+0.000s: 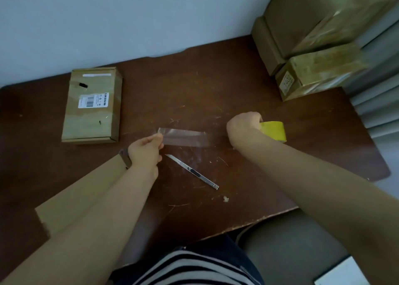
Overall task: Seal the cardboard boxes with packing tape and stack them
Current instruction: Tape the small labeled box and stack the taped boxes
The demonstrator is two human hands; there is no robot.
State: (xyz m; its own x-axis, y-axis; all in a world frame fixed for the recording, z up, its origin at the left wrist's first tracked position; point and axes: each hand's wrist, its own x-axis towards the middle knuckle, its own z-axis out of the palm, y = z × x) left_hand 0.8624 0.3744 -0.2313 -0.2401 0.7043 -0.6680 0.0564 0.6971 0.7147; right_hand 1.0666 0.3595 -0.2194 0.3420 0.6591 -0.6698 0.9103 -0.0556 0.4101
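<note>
The left hand [146, 149] pinches the free end of a clear tape strip [185, 137]. The right hand [243, 129] curls around the yellow tape roll [274, 131]. A utility knife [194, 172] lies beneath on the table [237, 86]. A cardboard box [92, 105] sits far left, stacked boxes [313, 36] far right.

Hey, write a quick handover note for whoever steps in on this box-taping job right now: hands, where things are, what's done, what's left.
Left hand pinches the free end of the clear tape strip. Right hand grips the yellow tape roll. The strip is stretched between them, uncut.
The utility knife lies on the table just nearer than the strip.
A single box lies flat at the left. The stacked boxes stand in the far right corner.
Done: the stack looks glossy with tape.
Left, probably: cut the strip, seal the single box, add it to the stack.
</note>
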